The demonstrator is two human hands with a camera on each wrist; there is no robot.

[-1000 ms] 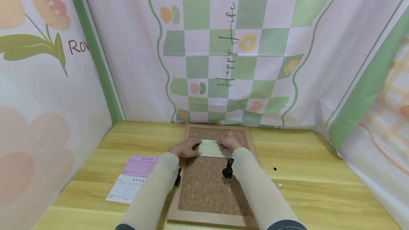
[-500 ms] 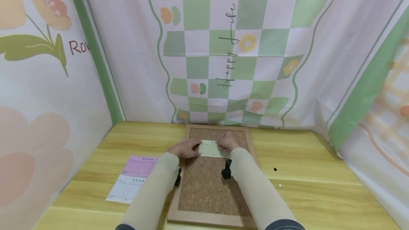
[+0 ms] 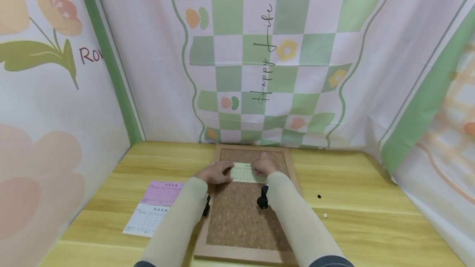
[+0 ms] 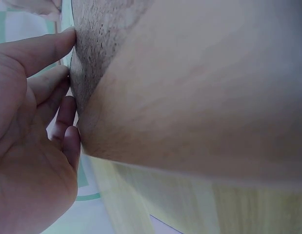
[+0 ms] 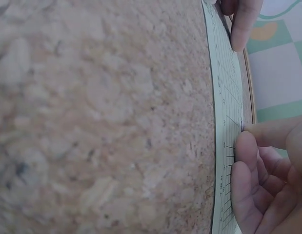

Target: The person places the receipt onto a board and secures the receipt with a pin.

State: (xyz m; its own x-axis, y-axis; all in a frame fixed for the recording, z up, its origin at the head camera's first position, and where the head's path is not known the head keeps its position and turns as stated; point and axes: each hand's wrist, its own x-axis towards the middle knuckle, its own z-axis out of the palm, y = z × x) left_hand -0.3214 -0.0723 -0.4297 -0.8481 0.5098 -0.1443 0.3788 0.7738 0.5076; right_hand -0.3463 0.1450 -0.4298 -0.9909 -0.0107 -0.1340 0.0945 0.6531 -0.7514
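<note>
A pale green printed slip (image 3: pixel 243 172) lies on the framed corkboard (image 3: pixel 237 226), toward its far end. My left hand (image 3: pixel 217 172) rests on the slip's left end, thumb and fingers spread and fairly straight. At the slip's far edge, right of its middle, my right hand (image 3: pixel 265 165) is curled, its thumb and forefinger tips together. Between those tips the right wrist view shows a tiny purplish pin head (image 5: pixel 242 126), mostly hidden. The left wrist view has the left hand (image 4: pixel 38 112) with fingertips touching down by the board's wooden frame (image 4: pixel 99 124).
A pink printed slip (image 3: pixel 161 193) and a white printed slip (image 3: pixel 142 218) lie on the wooden table (image 3: pixel 371 226), left of the board. To the right are a small black piece (image 3: pixel 319 196) and a small white piece (image 3: pixel 325 215). A patterned curtain (image 3: pixel 230 52) hangs behind.
My right hand has tilted slightly and its wrist has shifted a little to the left, while its fingertips stay at the slip's far edge. The left hand and the slip have not moved.
</note>
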